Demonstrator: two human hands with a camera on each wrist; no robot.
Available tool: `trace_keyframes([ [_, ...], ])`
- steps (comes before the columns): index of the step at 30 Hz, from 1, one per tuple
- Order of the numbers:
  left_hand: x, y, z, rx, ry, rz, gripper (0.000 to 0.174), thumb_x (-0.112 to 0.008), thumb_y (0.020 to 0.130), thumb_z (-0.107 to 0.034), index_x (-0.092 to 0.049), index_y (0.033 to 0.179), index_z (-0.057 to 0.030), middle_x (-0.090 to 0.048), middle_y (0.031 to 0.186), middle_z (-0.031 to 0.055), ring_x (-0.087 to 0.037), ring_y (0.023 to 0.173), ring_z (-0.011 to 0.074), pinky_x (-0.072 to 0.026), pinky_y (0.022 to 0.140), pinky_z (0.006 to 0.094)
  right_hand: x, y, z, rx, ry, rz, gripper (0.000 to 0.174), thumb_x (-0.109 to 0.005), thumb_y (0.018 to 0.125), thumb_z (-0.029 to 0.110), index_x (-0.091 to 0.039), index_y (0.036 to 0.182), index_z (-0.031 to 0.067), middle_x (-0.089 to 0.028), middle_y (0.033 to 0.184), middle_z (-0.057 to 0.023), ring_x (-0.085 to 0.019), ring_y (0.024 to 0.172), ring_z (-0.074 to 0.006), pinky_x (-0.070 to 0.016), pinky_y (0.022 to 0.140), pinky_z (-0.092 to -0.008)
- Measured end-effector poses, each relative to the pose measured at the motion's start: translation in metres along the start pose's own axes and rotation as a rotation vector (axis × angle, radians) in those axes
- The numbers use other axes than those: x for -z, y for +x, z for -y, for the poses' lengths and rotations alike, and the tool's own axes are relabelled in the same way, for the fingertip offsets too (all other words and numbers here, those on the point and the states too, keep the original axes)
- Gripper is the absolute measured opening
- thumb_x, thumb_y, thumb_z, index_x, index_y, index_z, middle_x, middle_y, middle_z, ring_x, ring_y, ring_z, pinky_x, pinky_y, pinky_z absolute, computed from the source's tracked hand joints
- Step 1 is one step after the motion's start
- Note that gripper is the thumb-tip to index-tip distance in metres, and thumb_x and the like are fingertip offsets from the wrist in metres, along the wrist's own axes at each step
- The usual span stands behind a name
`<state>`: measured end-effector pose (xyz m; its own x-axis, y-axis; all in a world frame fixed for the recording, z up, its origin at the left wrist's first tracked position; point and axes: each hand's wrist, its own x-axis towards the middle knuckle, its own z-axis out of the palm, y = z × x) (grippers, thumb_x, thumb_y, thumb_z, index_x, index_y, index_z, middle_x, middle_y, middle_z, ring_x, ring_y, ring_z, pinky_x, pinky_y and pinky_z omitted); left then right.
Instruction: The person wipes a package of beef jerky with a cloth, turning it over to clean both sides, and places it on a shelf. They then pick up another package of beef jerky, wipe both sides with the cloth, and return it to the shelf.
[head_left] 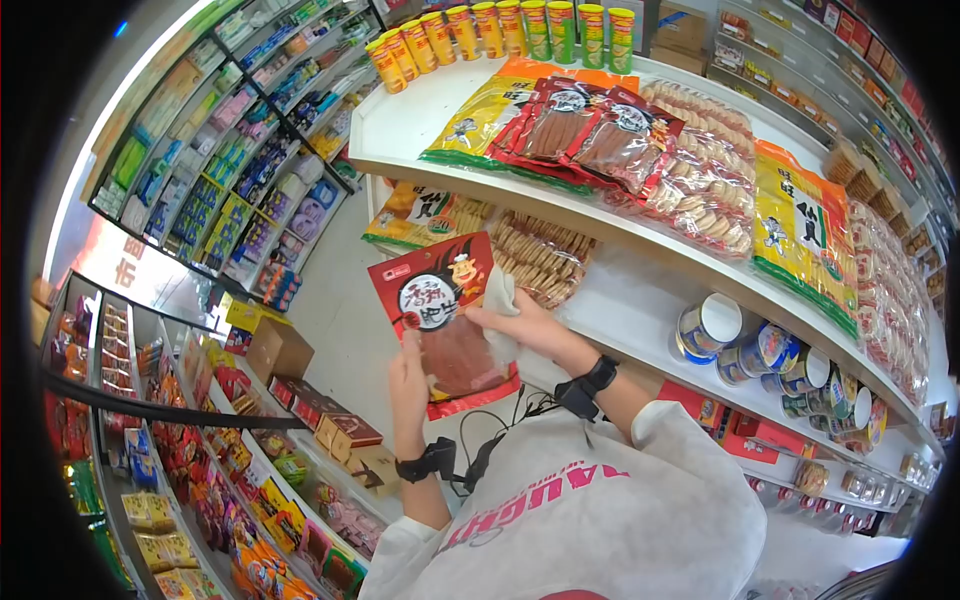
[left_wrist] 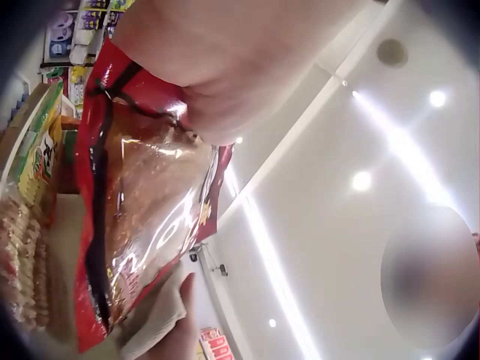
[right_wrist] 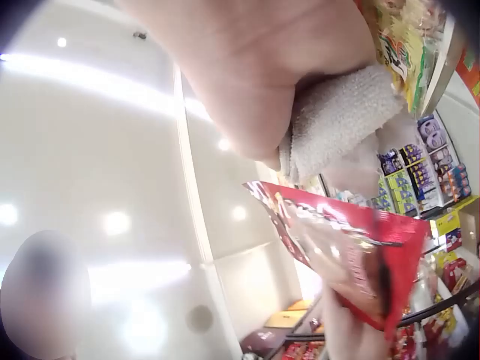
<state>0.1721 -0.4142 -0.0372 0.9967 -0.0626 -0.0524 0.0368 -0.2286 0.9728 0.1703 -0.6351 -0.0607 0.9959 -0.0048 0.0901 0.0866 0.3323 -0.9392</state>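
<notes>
A red snack bag (head_left: 445, 330) with a cartoon figure, a round white label and a see-through window over brown contents is held up in front of the body. My left hand (head_left: 407, 385) grips its left edge, thumb on the front. At the opposite side, my right hand (head_left: 530, 325) holds a folded grey-white cloth (right_wrist: 341, 120) against the bag, with the thumb reaching over the front. The left wrist view shows the bag's shiny back (left_wrist: 154, 202) and part of the cloth (left_wrist: 154, 322) beyond it.
Similar red bags (head_left: 565, 120) lie on yellow cracker packs (head_left: 480, 125) on the white upper shelf (head_left: 400, 130). Yellow and green canisters (head_left: 462, 32) line its back. Cans (head_left: 710, 325) stand on the lower shelf. Snack racks (head_left: 200, 470) run along the left.
</notes>
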Motion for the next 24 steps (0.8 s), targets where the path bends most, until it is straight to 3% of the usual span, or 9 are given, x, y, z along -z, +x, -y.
trace_keyframes([
  [1, -0.016, 0.000, -0.005, -0.092, -0.036, 0.069, 0.055, -0.039, 0.108, -0.043, -0.067, 0.099, 0.0040, -0.066, 0.086, 0.0017, -0.059, 0.079, 0.0090, -0.0472, 0.072, 0.0258, 0.005, 0.002, -0.003, -0.001, 0.018, -0.036, 0.047, -0.075, 0.090, 0.036, -0.059, 0.119, 0.0019, -0.067, 0.103, -0.0023, -0.061, 0.092, -0.0095, -0.0504, 0.080, -0.0260],
  [5, -0.031, 0.013, 0.000, -0.034, -0.038, 0.298, 0.037, -0.048, 0.107, -0.029, -0.063, 0.103, 0.0042, -0.065, 0.089, 0.0021, -0.057, 0.080, 0.0082, -0.0466, 0.075, 0.0251, 0.025, 0.004, 0.008, 0.081, 0.083, -0.259, 0.037, -0.075, 0.091, 0.028, -0.062, 0.116, 0.0036, -0.068, 0.106, -0.0025, -0.062, 0.092, -0.0092, -0.0507, 0.081, -0.0272],
  [6, -0.040, 0.013, -0.001, -0.226, 0.116, 0.297, 0.027, -0.055, 0.104, -0.021, -0.062, 0.110, 0.0046, -0.070, 0.099, 0.0068, -0.063, 0.080, 0.0098, -0.0489, 0.076, 0.0242, 0.031, 0.007, 0.014, 0.133, 0.155, -0.324, 0.035, -0.074, 0.092, 0.026, -0.062, 0.116, 0.0039, -0.068, 0.106, -0.0023, -0.062, 0.092, -0.0088, -0.0506, 0.080, -0.0272],
  [9, -0.053, 0.005, -0.018, -0.012, -0.199, 0.510, 0.023, -0.055, 0.103, -0.019, -0.061, 0.107, 0.0027, -0.071, 0.092, 0.0116, -0.070, 0.081, 0.0170, -0.0549, 0.074, 0.0285, 0.049, 0.015, 0.026, 0.200, 0.262, -0.473, 0.031, -0.072, 0.094, 0.024, -0.063, 0.117, 0.0051, -0.068, 0.108, -0.0022, -0.063, 0.093, -0.0077, -0.0502, 0.080, -0.0264],
  [10, -0.056, 0.009, -0.018, -0.012, -0.257, 0.510, 0.025, -0.054, 0.103, -0.020, -0.060, 0.107, 0.0038, -0.072, 0.089, 0.0182, -0.074, 0.077, 0.0251, -0.0580, 0.070, 0.0320, 0.051, 0.015, 0.033, 0.211, 0.263, -0.496, 0.031, -0.072, 0.094, 0.024, -0.064, 0.118, 0.0054, -0.068, 0.108, -0.0021, -0.063, 0.093, -0.0074, -0.0501, 0.080, -0.0263],
  [16, -0.076, 0.040, -0.030, -0.045, -0.362, 0.407, 0.027, -0.054, 0.104, -0.023, -0.062, 0.108, 0.0032, -0.073, 0.089, 0.0163, -0.074, 0.077, 0.0241, -0.0577, 0.072, 0.0315, 0.058, -0.022, 0.046, 0.062, -0.158, -0.316, 0.036, -0.073, 0.092, 0.023, -0.059, 0.118, 0.0040, -0.065, 0.102, -0.0015, -0.061, 0.088, -0.0099, -0.0511, 0.075, -0.0274],
  [21, -0.103, 0.061, -0.053, -0.099, -0.272, 0.691, 0.028, -0.057, 0.103, -0.025, -0.061, 0.111, 0.0022, -0.073, 0.090, 0.0137, -0.073, 0.079, 0.0212, -0.0577, 0.071, 0.0309, 0.096, -0.034, 0.043, 0.122, -0.286, -0.517, 0.031, -0.074, 0.091, 0.024, -0.063, 0.109, 0.0017, -0.067, 0.090, -0.0021, -0.061, 0.078, -0.0084, -0.0506, 0.069, -0.0269],
  [23, -0.116, 0.068, -0.062, -0.136, -0.255, 0.773, 0.030, -0.058, 0.102, -0.022, -0.059, 0.119, 0.0027, -0.072, 0.091, 0.0140, -0.072, 0.079, 0.0194, -0.0581, 0.071, 0.0310, 0.114, -0.030, 0.060, 0.264, -0.361, -0.550, 0.029, -0.075, 0.090, 0.024, -0.064, 0.104, 0.0011, -0.066, 0.082, -0.0020, -0.061, 0.071, -0.0091, -0.0506, 0.059, -0.0268],
  [24, -0.122, 0.071, -0.074, -0.118, -0.287, 0.794, 0.032, -0.057, 0.103, -0.025, -0.058, 0.120, 0.0013, -0.071, 0.096, 0.0125, -0.071, 0.079, 0.0188, -0.0578, 0.071, 0.0303, 0.111, -0.027, 0.081, 0.198, -0.312, -0.646, 0.030, -0.076, 0.089, 0.025, -0.064, 0.103, 0.0012, -0.065, 0.080, -0.0022, -0.061, 0.067, -0.0105, -0.0503, 0.055, -0.0270],
])
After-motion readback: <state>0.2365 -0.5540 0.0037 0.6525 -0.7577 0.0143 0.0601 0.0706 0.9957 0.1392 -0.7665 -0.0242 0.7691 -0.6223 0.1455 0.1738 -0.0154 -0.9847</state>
